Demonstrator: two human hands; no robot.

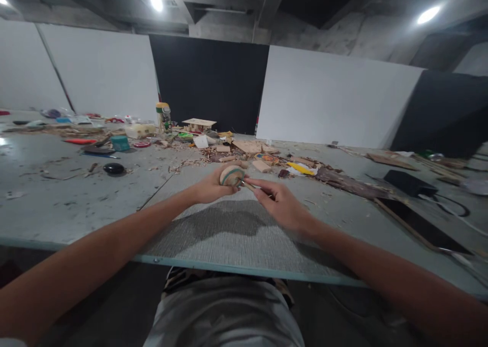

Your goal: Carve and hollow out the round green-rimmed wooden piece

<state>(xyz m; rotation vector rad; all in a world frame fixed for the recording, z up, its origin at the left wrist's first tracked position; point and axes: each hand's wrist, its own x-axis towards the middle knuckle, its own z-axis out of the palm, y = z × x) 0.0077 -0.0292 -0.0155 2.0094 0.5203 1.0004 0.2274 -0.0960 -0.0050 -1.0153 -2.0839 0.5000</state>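
My left hand (210, 186) is closed around a small round wooden piece (231, 175) with a green band, held above a grey textured mat (229, 235) on the table. My right hand (280, 200) pinches a thin stick-like tool (249, 185) whose tip touches the wooden piece. Both forearms reach out from the near table edge.
Wood shavings, wooden blocks and a yellow item (301, 168) lie just beyond my hands. A black puck (113, 168), a teal box (120, 143) and a canister (163, 116) stand at the left and back. A dark board (421, 225) and black case (409, 183) lie to the right.
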